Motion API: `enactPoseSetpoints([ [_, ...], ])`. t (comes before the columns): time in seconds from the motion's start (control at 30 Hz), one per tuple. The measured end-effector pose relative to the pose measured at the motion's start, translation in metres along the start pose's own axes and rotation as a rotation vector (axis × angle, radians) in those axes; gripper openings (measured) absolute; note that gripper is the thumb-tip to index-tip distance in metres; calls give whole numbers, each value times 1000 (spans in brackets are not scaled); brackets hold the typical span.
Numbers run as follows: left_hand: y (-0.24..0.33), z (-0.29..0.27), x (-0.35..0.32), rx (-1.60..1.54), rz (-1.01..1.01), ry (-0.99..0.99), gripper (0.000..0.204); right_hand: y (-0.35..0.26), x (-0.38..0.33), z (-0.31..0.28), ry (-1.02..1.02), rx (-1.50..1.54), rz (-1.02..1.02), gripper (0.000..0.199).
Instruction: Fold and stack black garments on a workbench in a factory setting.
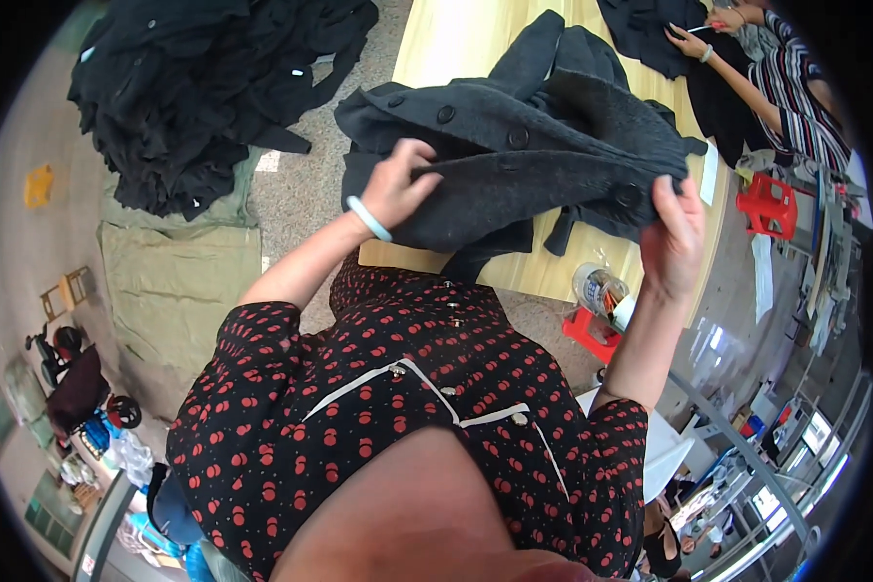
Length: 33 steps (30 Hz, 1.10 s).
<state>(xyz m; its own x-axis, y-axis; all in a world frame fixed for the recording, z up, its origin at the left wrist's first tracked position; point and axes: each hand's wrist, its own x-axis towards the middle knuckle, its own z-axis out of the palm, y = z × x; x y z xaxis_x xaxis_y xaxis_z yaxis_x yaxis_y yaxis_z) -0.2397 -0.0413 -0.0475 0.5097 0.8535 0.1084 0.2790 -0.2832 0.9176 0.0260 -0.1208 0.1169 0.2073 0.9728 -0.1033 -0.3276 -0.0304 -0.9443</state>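
Note:
A dark grey knit cardigan (543, 160) with large round black buttons lies bunched sideways over the near part of a light wooden table (446, 44). My left hand (398, 189), with a pale bangle at its wrist, has its curled fingers and thumb on the cardigan's left part, around the lower front edge. At the right end, my right hand (677, 233) pinches the ribbed edge between thumb and fingers. One front band with buttons lies above the other, and a dark gap shows between them. The sleeves stretch toward the far side.
A big heap of dark garments (213, 87) lies on a green cloth (179, 281) at left. A clear plastic jar (599, 288) stands at the table's near right edge, by a red stool (592, 333). Across the table, another person's hand (689, 44) works on dark cloth. Another red stool (766, 206) stands right.

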Motion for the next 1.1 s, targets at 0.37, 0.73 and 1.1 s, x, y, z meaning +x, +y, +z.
enactPoseSetpoints([
  [0.37, 36, -49, 49, 177, 145, -580, 27, -32, -38, 9, -34, 40, -290, 55],
  [0.73, -31, -27, 27, 322, -263, -489, 26, 113, 7, -100, 526, -743, 244, 33],
  [1.1, -54, 50, 59, 404, -105, -491, 37, 165, 14, -33, 136, -1536, -571, 16],
])
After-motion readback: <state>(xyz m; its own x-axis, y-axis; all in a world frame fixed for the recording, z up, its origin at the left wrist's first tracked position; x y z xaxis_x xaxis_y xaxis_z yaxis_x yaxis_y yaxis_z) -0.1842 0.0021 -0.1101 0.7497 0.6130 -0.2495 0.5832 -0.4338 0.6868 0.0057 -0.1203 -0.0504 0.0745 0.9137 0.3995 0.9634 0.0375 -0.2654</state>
